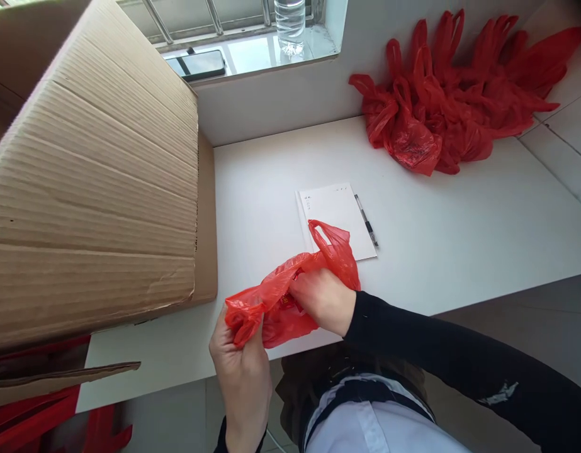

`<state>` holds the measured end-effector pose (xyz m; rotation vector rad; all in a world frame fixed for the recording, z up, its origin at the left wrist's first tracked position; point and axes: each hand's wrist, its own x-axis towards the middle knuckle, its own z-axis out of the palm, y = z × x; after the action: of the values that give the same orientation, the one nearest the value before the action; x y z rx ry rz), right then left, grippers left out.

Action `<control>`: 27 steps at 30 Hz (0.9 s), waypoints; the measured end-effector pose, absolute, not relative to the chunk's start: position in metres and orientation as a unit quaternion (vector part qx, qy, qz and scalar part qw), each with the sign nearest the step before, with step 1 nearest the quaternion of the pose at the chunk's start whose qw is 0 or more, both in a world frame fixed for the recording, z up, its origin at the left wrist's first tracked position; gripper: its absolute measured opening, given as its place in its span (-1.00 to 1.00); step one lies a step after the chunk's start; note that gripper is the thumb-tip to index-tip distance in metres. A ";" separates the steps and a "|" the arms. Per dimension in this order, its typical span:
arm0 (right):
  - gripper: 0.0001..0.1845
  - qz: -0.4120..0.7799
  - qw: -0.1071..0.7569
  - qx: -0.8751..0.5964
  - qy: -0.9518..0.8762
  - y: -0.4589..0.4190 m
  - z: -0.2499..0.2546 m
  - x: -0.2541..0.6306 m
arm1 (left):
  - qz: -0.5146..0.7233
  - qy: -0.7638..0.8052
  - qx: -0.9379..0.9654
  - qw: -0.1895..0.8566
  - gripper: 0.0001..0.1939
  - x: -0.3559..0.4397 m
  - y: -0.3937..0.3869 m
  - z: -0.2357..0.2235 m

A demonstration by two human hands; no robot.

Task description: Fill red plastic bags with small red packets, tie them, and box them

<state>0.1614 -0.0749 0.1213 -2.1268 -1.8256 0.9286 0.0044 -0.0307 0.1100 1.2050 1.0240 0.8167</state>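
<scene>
A thin red plastic bag [281,277] is held over the table's front edge. My left hand [243,358] grips its gathered left end, fingers closed around the plastic. My right hand [321,299] reaches into the bag's mouth, and its fingers are hidden inside. Close to those fingers shows a red packet [287,301] with yellowish print, partly covered by the bag and the hand. One bag handle stands up over the notebook [335,211], which lies open with a few marks on its page. A black-and-clear pen [366,220] rests along the notebook's right edge.
A large open cardboard box [96,182] takes up the left of the white table [464,226]. Several red plastic bags [441,107] are heaped at the back right. On the windowsill are a phone [198,65] and a water bottle [290,25].
</scene>
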 end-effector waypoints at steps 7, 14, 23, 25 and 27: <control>-0.88 0.279 0.107 -0.726 -0.619 -0.076 0.112 0.165 | 0.370 0.467 0.489 0.637 -0.84 0.006 -0.033 0.111; -0.83 0.218 0.141 -0.707 -0.658 -0.100 0.142 0.161 | 0.292 0.433 0.714 0.466 -0.64 0.003 -0.029 0.129; -0.29 0.036 0.346 -0.805 -0.481 -0.136 0.146 0.200 | 0.300 0.266 0.749 0.527 -0.81 0.000 -0.005 0.145; -0.59 0.105 0.377 -0.787 -0.477 -0.136 0.146 0.204 | 0.303 0.252 0.689 0.609 -0.76 0.006 -0.001 0.149; -0.78 0.127 0.427 -0.762 -0.470 -0.140 0.158 0.202 | 0.297 0.245 0.633 0.671 -0.72 0.014 0.001 0.158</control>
<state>0.2015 -0.1399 0.1575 -1.9037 -1.1751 0.3164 0.0139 0.0009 0.1579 1.4263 0.5511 0.6702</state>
